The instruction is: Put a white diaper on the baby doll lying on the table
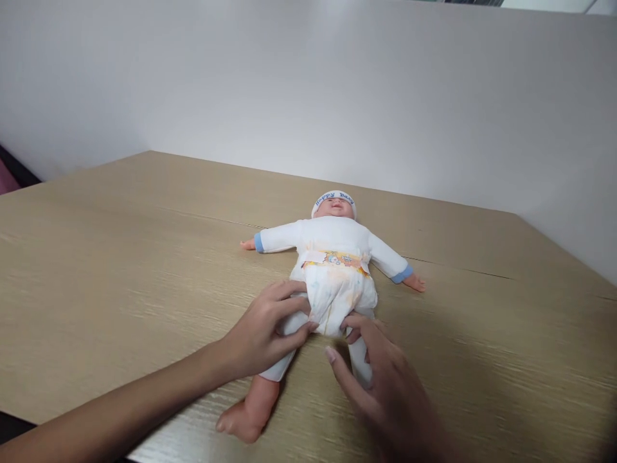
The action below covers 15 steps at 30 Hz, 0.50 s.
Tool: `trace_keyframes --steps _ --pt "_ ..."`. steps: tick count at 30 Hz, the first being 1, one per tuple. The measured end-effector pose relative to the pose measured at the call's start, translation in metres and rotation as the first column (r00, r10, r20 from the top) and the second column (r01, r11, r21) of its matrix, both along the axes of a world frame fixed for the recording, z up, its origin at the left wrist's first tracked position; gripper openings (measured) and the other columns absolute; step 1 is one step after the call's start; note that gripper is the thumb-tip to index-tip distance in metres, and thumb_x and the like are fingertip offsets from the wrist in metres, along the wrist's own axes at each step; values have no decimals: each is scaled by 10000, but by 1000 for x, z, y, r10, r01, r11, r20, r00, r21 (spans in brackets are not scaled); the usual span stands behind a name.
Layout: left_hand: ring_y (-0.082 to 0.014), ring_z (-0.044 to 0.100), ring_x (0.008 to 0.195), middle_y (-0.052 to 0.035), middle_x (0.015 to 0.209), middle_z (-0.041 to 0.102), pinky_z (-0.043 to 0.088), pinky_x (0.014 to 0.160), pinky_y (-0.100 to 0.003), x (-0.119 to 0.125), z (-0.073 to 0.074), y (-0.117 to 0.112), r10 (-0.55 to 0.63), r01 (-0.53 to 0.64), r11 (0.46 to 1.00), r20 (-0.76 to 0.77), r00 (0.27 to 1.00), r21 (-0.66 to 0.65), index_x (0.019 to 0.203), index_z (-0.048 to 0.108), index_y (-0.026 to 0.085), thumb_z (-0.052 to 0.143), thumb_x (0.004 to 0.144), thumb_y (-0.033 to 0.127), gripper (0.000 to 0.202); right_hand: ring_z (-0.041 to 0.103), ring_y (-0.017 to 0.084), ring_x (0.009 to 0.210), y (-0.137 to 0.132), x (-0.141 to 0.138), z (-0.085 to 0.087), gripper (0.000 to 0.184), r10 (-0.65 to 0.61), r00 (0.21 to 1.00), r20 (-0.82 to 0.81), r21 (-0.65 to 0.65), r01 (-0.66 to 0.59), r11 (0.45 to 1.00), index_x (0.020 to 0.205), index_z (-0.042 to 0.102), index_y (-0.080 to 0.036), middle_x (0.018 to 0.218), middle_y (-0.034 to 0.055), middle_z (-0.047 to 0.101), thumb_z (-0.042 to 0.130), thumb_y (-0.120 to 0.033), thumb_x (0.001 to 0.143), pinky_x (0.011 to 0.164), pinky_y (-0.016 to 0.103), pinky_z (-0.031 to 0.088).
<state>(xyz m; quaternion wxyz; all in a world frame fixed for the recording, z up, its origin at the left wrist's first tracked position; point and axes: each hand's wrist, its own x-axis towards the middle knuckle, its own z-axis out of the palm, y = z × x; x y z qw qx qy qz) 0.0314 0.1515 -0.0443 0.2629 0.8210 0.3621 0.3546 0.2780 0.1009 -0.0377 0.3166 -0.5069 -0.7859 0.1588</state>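
Against the doll's (pixel 335 233) diaper (pixel 332 286) rest the right hand (pixel 389 368), grip apart, and the left hand (pixel 265 326), whose grip I cannot tell.

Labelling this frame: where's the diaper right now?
In the head view, the diaper is just right of centre, around the hips of the doll on the table, its lower part between the left hand and right hand.

text: "Happy Baby", ending blurred | colour: blue | on: white cap (pixel 334 197) of doll (pixel 336 234)
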Motion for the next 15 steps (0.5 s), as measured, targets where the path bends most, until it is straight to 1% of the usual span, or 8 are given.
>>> trace_keyframes --steps 2,4,6,8,11,15 --pt "-237 609 1081 -44 1195 719 456 970 -395 0 1 0 -11 11 1000 -20 1000 -9 973 643 227 661 1065 266 101 708 227 848 1 0 1 131 -43 998 -35 -44 41 998 1132 625 -268 942 11 706 676 -320 1023 796 361 571" --pt "-230 573 1003 -27 1077 715 442 919 -386 -1 3 1 -31 29 999 -50 998 -38 951 606 227 639 1074 274 136 687 219 812 2 -1 2 126 -76 995 -67 -82 71 994 1104 633 -260 919 13 695 673 -345 1021 771 355 552" --pt "-228 537 956 -14 964 671 427 876 -374 -1 3 2 -34 29 996 -72 997 -79 944 589 227 640 1072 293 153 665 211 785 3 -2 2 136 -95 991 -91 -111 85 990 1094 639 -258 904 11 686 666 -370 1022 744 348 533" --pt "-226 527 950 -6 925 622 422 859 -362 -2 0 3 -16 9 992 -60 998 -124 963 598 227 671 1056 319 150 644 203 758 2 -2 2 147 -113 988 -109 -134 98 986 1089 638 -259 888 7 677 657 -390 1025 710 339 513" --pt "-204 523 923 5 959 588 428 836 -338 -2 -6 4 35 -27 978 34 999 -209 1025 599 233 744 1016 362 194 611 181 685 3 -2 1 180 -150 977 -154 -180 121 976 1112 599 -260 834 -20 644 657 -403 1020 650 321 484" --pt "-167 472 844 33 938 519 410 758 -295 -1 -13 5 98 -30 944 191 977 -328 1041 524 247 789 990 399 309 569 163 603 8 2 2 271 -187 949 -256 -211 133 968 1150 493 -271 731 -85 561 668 -422 1009 603 302 468"
